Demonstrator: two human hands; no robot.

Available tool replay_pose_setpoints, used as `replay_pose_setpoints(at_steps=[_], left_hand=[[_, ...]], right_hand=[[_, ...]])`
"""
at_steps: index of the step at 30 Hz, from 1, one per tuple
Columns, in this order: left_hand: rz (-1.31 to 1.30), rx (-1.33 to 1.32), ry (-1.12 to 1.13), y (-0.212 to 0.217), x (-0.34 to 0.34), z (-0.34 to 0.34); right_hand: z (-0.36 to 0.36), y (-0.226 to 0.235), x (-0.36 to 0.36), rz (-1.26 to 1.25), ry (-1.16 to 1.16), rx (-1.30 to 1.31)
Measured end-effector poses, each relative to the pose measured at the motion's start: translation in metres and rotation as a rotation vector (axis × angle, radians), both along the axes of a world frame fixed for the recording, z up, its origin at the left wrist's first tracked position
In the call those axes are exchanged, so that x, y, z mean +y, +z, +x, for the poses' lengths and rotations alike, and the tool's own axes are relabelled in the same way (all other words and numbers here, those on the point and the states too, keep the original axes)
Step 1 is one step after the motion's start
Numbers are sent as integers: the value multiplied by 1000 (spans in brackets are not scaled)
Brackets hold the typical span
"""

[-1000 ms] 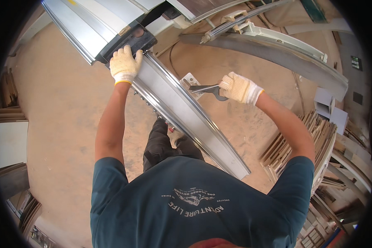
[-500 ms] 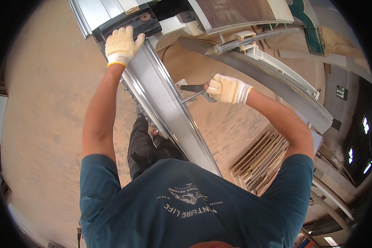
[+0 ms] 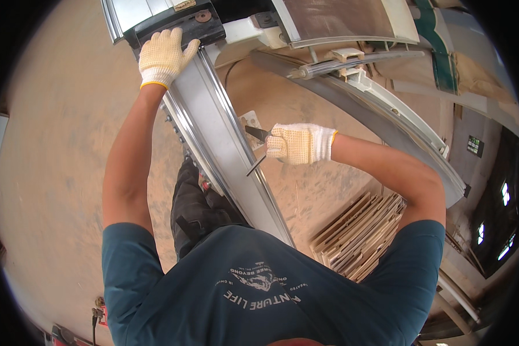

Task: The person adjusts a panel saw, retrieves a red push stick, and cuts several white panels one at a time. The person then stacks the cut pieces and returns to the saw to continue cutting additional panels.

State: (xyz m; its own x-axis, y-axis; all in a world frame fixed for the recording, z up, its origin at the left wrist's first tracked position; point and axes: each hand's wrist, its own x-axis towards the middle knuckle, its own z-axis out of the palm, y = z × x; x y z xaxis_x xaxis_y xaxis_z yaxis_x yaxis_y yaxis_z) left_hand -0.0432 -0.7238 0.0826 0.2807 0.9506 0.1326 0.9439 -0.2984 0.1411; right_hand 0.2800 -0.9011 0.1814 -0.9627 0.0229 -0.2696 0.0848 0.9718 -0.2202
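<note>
Head view shows a person bent over a long grey metal rail (image 3: 228, 150) that runs slantwise across a dusty workshop floor. The left hand (image 3: 162, 55), in a knitted cream glove with a yellow cuff, lies flat on a black housing (image 3: 176, 26) at the far end of the rail, fingers close together and the thumb spread toward the rail's edge. The right hand (image 3: 299, 143), gloved alike, is curled tight around a dark hand tool (image 3: 256, 147), whose slim metal tips reach to the rail's right edge, just beside a small pale bracket (image 3: 251, 122).

It looks like a fastening or adjusting step at that edge, the left hand steadying the assembly while the right works the tool. I judge the next move to call for a firm grip and a small, careful motion close to the bracket, since the tool tips are thin and the rail's face is smooth.

The rail is ribbed along its length, with bright grooves and a row of small dark fittings on its left side. Right of the rail, a curved grey beam (image 3: 386, 124) with a white channel arches past. Nearer the person than the beam, a stack of pale wooden slats (image 3: 357, 236) lies on the floor (image 3: 57, 161), which is sandy brown with sawdust.
</note>
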Motion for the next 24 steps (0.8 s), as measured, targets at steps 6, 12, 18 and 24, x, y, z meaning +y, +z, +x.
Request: replay_pose_setpoints(at_steps=[6,12,18,24], left_hand=[[31,19,5,-5,4,4],[11,56,23,-3,7,4],[27,-22,20,10,1,2],[29,-83,49,24,-2,6]], right_hand=[[-13,18,6,-31,-40,-143],[-18,25,22,56,94,-195],[-20,17,34,15,1,-202],[-19,11,44,27,-49,-121]])
